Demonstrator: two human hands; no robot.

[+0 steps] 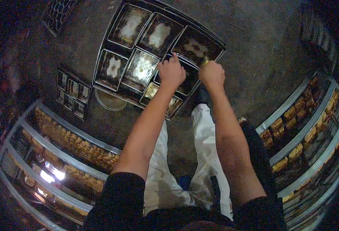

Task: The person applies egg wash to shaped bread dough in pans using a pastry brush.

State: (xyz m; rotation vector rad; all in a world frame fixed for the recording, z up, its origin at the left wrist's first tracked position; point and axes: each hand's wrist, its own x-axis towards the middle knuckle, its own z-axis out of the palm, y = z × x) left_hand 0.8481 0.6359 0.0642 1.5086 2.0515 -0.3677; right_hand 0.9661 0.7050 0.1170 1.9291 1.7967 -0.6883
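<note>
1. Pan set point(119, 45): ahead of the feet, tilted in view, several pans in one frame. Insides dark with shiny worn patches.
2. Left hand point(171, 72): over the near-right part of the set, covering part of a dark pan point(188, 81). Index finger out, other fingers partly curled. Can't tell if it's touching or pinching anything.
3. Right hand point(211, 74): at the set's right edge, by the corner pan point(194, 44). Fingers curled tight around a yellow item point(205, 61); only the end pokes out, too small to identify.
4. Hands near each other, apart.
5. Floor, left: small pan set point(73, 92), plus a round disc point(111, 101) beside the big set.
6. Bread racks: left rack point(67, 145), right rack point(288, 111), flanking the legs point(204, 150).
</note>
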